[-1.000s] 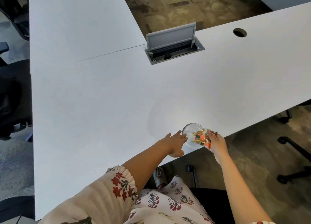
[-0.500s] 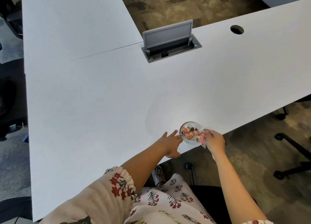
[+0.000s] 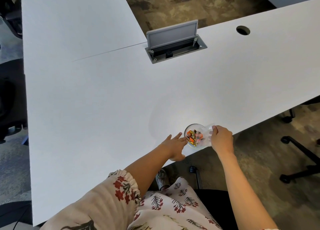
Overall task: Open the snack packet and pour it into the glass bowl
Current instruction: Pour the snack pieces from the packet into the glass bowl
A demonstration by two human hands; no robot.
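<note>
Head view, snack packet [image 3: 208, 134] pinched in right fingers [image 3: 213, 129], over glass bowl [image 3: 194, 136]

Small round clear glass bowl [image 3: 194, 127]: glossy. Crinkled transparent plastic snack packet [image 3: 208, 134]: shiny. Wide white table [image 3: 103, 100]: smooth, matt (laminate-like). Grey metal-look cable hatch [image 3: 174, 41]: matt.

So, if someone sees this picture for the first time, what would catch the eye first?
Probably the colourful wrapped snacks inside the small glass bowl, the only bright spot on the wide white table, close to its near edge. The right hand holds a clear packet over the bowl, while the left hand rests flat beside it, fingertips at the rim. Farther back, an open grey cable box stands out.
</note>
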